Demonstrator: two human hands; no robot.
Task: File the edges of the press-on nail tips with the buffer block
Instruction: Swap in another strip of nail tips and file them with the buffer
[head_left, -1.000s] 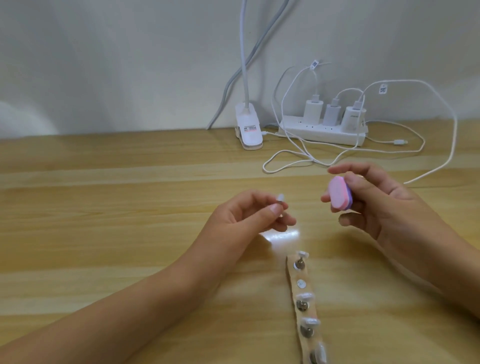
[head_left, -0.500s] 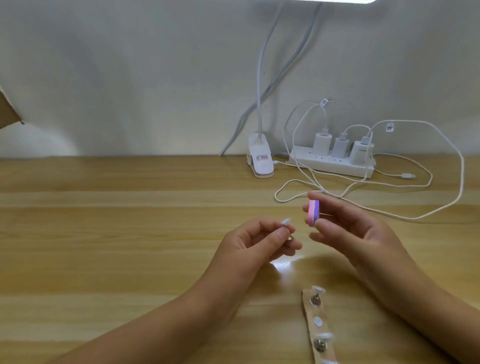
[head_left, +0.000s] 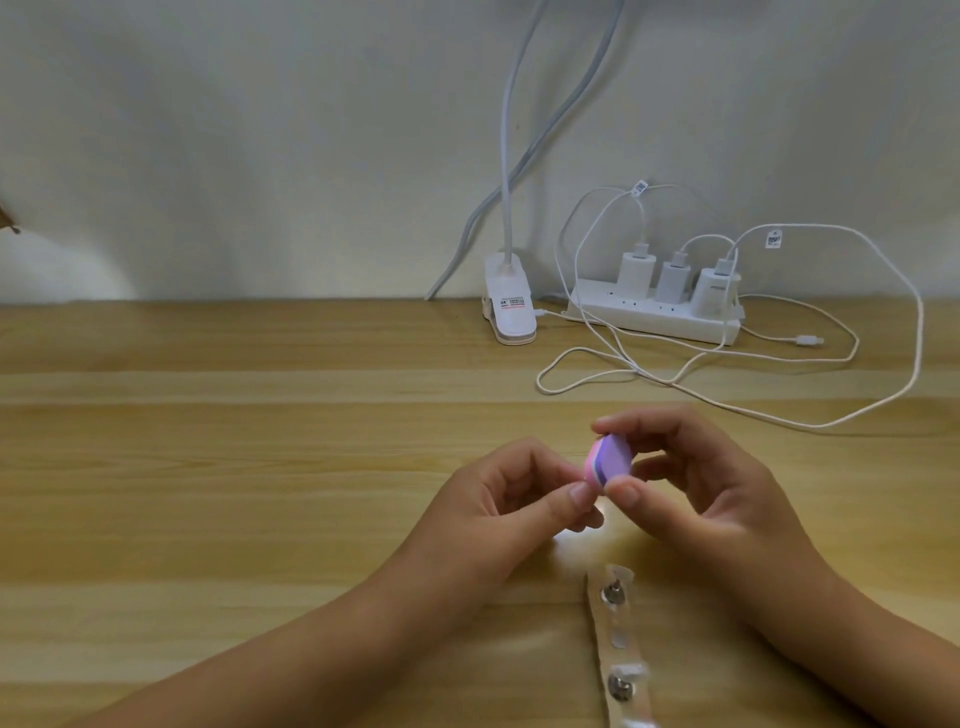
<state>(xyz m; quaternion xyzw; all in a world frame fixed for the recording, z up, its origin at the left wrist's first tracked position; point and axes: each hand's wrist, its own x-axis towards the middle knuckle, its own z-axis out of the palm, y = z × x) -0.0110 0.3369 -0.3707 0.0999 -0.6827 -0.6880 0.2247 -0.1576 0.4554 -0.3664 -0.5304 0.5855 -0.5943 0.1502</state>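
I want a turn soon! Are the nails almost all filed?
Not nearly. The right hand holds the buffer block against the left hand, which seems to pinch a hidden nail tip. More tips wait on the strip. I can't tell whether any are finished.

A clip lamp (head_left: 511, 306) stands beside a power strip (head_left: 649, 314) holding 3 chargers (head_left: 674, 280).
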